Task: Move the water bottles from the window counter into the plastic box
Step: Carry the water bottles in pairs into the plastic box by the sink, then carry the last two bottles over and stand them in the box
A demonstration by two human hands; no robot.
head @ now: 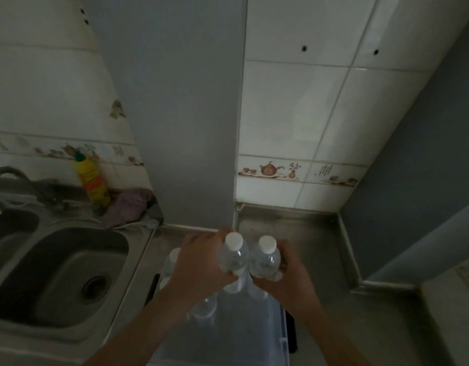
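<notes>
Left hand point(201, 262) grips one water bottle point(234, 256), right hand point(286, 273) another point(266, 257), both above the plastic box point(282, 328) on the bench point(317, 249); we lower them upright beside bottles point(204, 307) already inside; release only once seated.

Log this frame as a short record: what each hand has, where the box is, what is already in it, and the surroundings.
left hand: grips left bottle
right hand: grips right bottle
bottles: upright, side by side, white caps, above the box
box: clear plastic, on steel counter
in box: more bottles, count unclear
left of box: sink, yellow bottle
</notes>
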